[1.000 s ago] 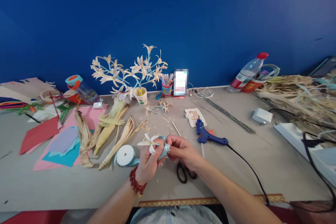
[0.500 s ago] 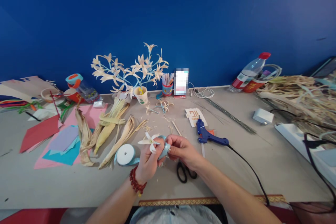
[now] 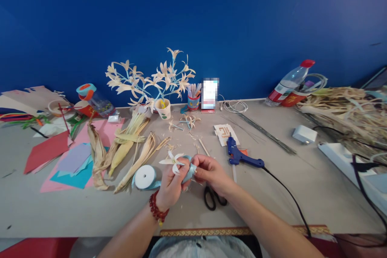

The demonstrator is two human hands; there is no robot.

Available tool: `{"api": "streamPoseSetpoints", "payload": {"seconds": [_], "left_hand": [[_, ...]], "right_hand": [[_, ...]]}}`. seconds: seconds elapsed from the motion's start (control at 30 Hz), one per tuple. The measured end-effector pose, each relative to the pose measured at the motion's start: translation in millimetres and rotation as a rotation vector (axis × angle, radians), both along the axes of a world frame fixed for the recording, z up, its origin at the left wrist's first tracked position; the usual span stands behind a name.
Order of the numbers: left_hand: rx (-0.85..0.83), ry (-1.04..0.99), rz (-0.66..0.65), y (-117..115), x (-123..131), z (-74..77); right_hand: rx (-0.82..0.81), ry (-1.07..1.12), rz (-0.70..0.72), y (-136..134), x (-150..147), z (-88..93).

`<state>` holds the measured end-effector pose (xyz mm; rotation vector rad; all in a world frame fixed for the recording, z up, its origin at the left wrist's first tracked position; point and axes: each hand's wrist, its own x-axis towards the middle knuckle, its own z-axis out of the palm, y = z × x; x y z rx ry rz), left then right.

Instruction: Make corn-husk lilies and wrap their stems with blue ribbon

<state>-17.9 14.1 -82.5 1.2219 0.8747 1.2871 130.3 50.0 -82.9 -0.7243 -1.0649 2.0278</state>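
My left hand, a red bead bracelet on its wrist, is closed around a pale corn-husk flower whose petals stick out to the left. Light-blue ribbon runs between my two hands. The fingers of my right hand pinch this ribbon beside the flower; the flower's stem is hidden by the fingers. To the left of my hands, a roll of light-blue ribbon lies on the table with its loose end toward my left wrist. Black-handled scissors lie partly under my right hand.
A blue glue gun with its cord lies on the right. Behind stand a cup of husk flowers and a phone. Corn husks and coloured paper spread left; wires, a bottle and a power strip are right.
The view has shifted very slightly. Both hands keep nearly the same hold on the flower and ribbon.
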Motion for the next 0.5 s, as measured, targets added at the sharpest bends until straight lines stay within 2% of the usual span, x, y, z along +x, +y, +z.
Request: {"api": "streamPoseSetpoints", "payload": {"seconds": [0.3,0.5], "left_hand": [[-0.027,-0.049,0.015,0.1,0.3,-2.4],[-0.087,-0.115,0.035,-1.0,0.9,-2.5]], "right_hand": [[0.060,-0.019,-0.049,-0.3,0.3,1.3],[0.211,-0.040,-0.142,-2.8,2.6,5.0]]}}
